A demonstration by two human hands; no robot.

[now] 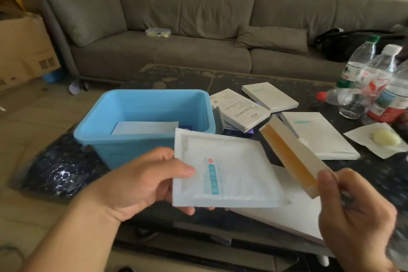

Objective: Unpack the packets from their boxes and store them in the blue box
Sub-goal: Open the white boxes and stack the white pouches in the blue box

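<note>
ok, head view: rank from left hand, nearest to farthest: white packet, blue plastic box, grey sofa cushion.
1. White flat packet, pinched in the left hand.
2. Blue plastic box, just beyond, on the table.
3. Grey sofa cushion, far back on the sofa, right.

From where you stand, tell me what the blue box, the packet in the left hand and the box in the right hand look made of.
Blue box: likely moulded plastic, smooth matte walls, rounded rim.
Packet: seems a soft white pouch, film or paper; a sealed border frames it.
Box in the right hand: probably thin cardboard, matte white outside, orange-brown inside at its open end.
</note>
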